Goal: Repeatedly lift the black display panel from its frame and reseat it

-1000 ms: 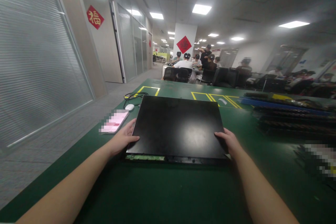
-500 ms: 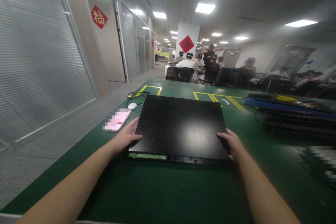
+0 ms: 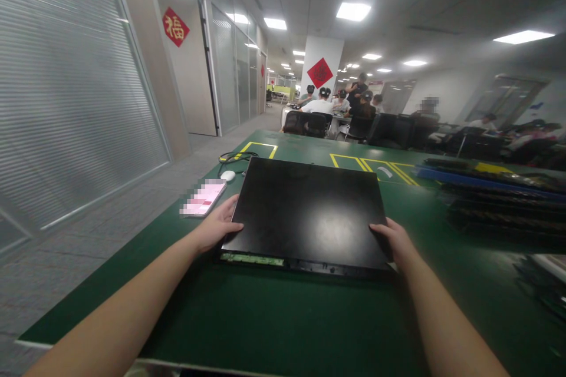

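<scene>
A flat black display panel (image 3: pixel 305 206) lies before me over the green table (image 3: pixel 274 318), its glossy face up and reflecting a light. Along its near edge a green circuit board strip (image 3: pixel 253 260) shows at the left, beside a dark frame strip. My left hand (image 3: pixel 220 225) grips the panel's left edge, thumb on top. On the opposite edge my right hand (image 3: pixel 395 240) has its thumb over the face, the other fingers mostly hidden beneath or behind. Whether the panel's underside touches the table cannot be made out.
Left of the panel are a pink-screened phone (image 3: pixel 205 198), a white mouse (image 3: pixel 228 176) and a coiled black cable (image 3: pixel 234 157). Stacked dark panels (image 3: pixel 499 212) stand at the right. Yellow tape outlines (image 3: pixel 354 159) mark the far tabletop. Several people sit beyond.
The whole view has shifted slightly, with the scene sitting a little further right. Both hands keep their hold on the panel, which looks almost unmoved on the table.
</scene>
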Available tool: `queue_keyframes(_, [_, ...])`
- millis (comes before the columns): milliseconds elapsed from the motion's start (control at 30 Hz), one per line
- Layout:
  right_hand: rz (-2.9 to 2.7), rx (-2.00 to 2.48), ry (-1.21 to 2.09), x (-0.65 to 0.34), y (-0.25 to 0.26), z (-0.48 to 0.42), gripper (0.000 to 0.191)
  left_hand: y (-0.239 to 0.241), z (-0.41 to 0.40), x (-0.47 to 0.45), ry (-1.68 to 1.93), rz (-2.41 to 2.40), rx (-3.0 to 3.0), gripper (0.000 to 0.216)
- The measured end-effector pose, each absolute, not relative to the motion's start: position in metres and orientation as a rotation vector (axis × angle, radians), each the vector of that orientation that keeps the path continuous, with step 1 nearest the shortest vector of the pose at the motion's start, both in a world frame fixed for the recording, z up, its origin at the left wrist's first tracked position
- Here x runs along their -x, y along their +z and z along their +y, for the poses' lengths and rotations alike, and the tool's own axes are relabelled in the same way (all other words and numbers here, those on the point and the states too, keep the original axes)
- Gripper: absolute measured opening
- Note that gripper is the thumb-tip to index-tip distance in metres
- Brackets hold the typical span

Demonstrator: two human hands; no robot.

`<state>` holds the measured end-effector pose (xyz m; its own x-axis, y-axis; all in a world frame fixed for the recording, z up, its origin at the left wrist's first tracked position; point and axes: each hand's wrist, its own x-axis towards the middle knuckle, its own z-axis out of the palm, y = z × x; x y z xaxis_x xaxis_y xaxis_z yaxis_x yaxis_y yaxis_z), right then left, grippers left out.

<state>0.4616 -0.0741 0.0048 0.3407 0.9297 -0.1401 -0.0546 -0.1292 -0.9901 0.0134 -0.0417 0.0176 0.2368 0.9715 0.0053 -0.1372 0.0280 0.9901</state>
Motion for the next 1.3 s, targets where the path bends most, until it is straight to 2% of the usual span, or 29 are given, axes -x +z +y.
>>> queue_keyframes(633, [-0.814, 1.404, 1.097, -0.4669, 0.0004, -0.071, 0.044, 0.011, -0.0376, -0.0119, 1.11, 0.907, -1.202, 0.104])
queue_keyframes(867, [-0.807, 1.412, 1.094, -0.4659, 0.0011, -0.0711, 0.042, 0.0105, -0.0363, -0.012, 1.088, 0.857, -1.193, 0.095])
queue_keyframes(1300, [-0.804, 1.429, 1.096, -0.4661, 0.0017, -0.0715, 0.042, 0.012, -0.0372, -0.0123, 1.083, 0.888, -1.162, 0.094])
